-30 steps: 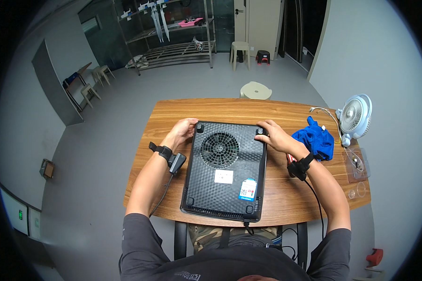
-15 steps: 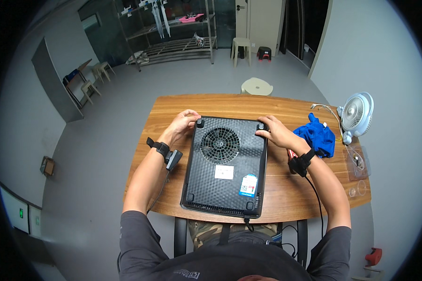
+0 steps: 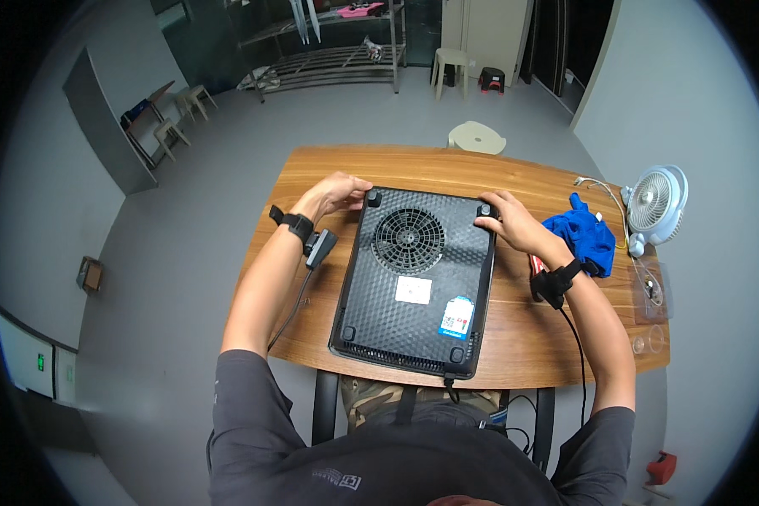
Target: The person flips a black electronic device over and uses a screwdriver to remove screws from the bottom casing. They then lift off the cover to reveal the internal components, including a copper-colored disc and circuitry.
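A black induction cooker (image 3: 379,291) lies underside up on the wooden table. Its round fan grille, rubber feet, a white label and a blue-and-white sticker face me. My left hand (image 3: 339,194) is closed on its far left corner, fingertips partly hidden by the edge. At the far right corner, my right hand (image 3: 514,226) grips the edge, thumb on the underside beside a foot. A short black cord (image 3: 452,390) hangs from the near edge. On each wrist sits a black strap with a small device and cable.
A blue cloth (image 3: 584,236) lies right of my right hand, a red-and-white item partly under my wrist. Beyond it stand a light-blue fan (image 3: 656,201) and a clear plastic tray (image 3: 651,295) on the wooden table (image 3: 261,295). A stool (image 3: 476,137) stands past the far edge.
My view has shifted, so table and cooker appear higher in the picture. The cooker looks turned very slightly clockwise. Both hands keep their hold on its far corners.
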Demonstrator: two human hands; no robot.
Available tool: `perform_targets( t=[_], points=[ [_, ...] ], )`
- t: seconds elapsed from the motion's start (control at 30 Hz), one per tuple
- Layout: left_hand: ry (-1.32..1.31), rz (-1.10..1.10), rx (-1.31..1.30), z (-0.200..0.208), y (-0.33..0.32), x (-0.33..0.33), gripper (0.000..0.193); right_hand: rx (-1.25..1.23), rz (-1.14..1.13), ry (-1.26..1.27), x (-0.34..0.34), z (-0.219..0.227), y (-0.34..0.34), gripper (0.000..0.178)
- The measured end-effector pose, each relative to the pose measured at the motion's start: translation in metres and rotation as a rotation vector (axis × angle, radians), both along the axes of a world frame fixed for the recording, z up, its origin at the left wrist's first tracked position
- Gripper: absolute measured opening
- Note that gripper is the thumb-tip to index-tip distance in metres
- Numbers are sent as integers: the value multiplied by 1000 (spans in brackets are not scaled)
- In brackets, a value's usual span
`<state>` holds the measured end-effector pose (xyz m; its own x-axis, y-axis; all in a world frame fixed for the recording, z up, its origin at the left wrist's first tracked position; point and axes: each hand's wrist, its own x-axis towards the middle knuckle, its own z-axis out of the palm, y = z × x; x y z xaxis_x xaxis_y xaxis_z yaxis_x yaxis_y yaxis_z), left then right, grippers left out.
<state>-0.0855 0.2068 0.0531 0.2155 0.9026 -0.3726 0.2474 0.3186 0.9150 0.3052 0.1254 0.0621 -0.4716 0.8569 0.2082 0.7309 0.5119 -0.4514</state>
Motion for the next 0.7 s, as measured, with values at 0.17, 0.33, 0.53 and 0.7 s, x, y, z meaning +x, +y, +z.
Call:
perform_targets(
  t=[0.17,0.33,0.53,0.7],
  points=[
    [35,30,-83,2,15,-5,17,-7,-1,12,-1,-2,-1,60],
    [48,-12,-92,4,15,-5,22,-10,8,5,-3,-1,0,61],
    [59,-42,4,-4,11,-2,17,-4,-3,14,0,-9,4,62],
    [-25,-30,98,-21,13,-6,15,-4,-11,7,-1,-11,4,63]
  ],
)
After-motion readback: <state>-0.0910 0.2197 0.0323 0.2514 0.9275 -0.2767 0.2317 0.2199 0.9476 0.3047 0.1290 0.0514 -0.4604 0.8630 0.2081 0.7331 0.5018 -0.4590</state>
